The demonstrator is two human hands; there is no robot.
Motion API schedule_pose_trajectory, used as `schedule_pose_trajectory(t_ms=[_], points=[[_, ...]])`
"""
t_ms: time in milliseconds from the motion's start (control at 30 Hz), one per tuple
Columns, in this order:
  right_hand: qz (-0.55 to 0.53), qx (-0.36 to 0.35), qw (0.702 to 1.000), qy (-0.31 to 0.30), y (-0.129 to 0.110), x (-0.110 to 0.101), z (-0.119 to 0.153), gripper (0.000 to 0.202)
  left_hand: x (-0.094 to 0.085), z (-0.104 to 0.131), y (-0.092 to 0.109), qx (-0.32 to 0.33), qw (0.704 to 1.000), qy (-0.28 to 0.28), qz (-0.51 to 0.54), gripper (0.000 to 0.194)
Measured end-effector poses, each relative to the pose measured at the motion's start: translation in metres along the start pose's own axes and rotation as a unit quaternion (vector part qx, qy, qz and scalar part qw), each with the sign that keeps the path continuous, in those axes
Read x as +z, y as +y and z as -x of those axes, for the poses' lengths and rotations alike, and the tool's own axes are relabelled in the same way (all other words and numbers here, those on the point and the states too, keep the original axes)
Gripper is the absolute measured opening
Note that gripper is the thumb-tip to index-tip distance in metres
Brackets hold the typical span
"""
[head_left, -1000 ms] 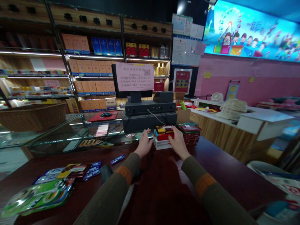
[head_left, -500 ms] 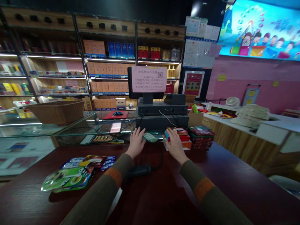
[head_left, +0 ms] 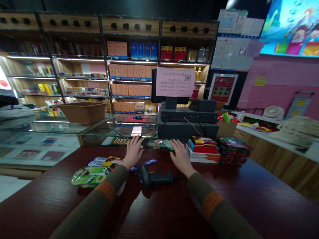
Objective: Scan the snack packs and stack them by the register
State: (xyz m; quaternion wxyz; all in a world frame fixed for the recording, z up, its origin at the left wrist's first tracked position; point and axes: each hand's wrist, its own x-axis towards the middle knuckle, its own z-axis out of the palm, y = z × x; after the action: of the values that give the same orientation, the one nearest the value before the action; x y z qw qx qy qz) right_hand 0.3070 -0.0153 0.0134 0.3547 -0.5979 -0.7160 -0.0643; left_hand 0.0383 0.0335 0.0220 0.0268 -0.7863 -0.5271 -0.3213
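Note:
My left hand (head_left: 134, 152) is open, fingers spread, above the dark wooden counter (head_left: 159, 212), and holds nothing. Beyond its fingertips lies a small pink-and-white paper (head_left: 136, 131). My right hand (head_left: 181, 156) is open too, palm down, just left of a stack of boxes (head_left: 204, 150); its fingertips overlap a pale green packet (head_left: 168, 144). Between my forearms rests a black barcode scanner (head_left: 156, 176) with a blue light. Beside my left wrist are green panda-print packets (head_left: 91, 176) and several blue-and-white packets (head_left: 99, 161), partly hidden by my arm.
A black register with a monitor (head_left: 173, 83) stands ahead on a glass showcase. To its left is a wicker basket (head_left: 83, 112). A tall pile of dark packets (head_left: 234, 151) is at the right, with a cardboard box (head_left: 226, 128) behind it. Stocked shelves line the back wall.
The view has turned left. My left hand has moved left towards the packets, uncovering the scanner. My right hand has moved left, off the stack of boxes. Both hands stay open.

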Motion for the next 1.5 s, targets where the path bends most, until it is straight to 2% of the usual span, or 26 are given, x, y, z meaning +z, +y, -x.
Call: schedule_pose_trajectory(t_ms=[133, 300, 467, 667, 867, 1100, 1233, 1500], points=[[-0.018, -0.02, 0.999, -0.02, -0.017, 0.011, -0.001, 0.059, -0.014, 0.008, -0.019, -0.035, 0.999, -0.01, -0.016, 0.059], [-0.034, -0.044, 0.997, -0.056, -0.039, 0.024, -0.004, 0.058, -0.031, 0.02, -0.039, -0.084, 0.994, -0.053, -0.038, 0.058], [-0.057, -0.056, 0.991, -0.109, -0.068, 0.031, -0.01, 0.052, -0.038, 0.03, -0.064, -0.123, 0.988, -0.074, -0.057, 0.056], [-0.063, -0.075, 0.981, -0.167, -0.107, 0.039, -0.015, 0.049, -0.045, 0.04, -0.088, -0.147, 0.981, -0.074, -0.106, 0.051], [-0.036, -0.103, 0.964, -0.243, -0.135, 0.053, -0.019, 0.053, -0.054, 0.049, -0.101, -0.174, 0.973, -0.086, -0.129, 0.051], [0.002, -0.112, 0.942, -0.316, -0.165, 0.059, -0.025, 0.054, -0.059, 0.057, -0.111, -0.191, 0.965, -0.114, -0.141, 0.051], [0.03, -0.121, 0.936, -0.328, -0.181, 0.064, -0.025, 0.051, -0.064, 0.059, -0.112, -0.202, 0.96, -0.131, -0.142, 0.052], [0.068, -0.134, 0.937, -0.315, -0.203, 0.078, -0.021, 0.044, -0.065, 0.063, -0.118, -0.202, 0.961, -0.123, -0.146, 0.051]])
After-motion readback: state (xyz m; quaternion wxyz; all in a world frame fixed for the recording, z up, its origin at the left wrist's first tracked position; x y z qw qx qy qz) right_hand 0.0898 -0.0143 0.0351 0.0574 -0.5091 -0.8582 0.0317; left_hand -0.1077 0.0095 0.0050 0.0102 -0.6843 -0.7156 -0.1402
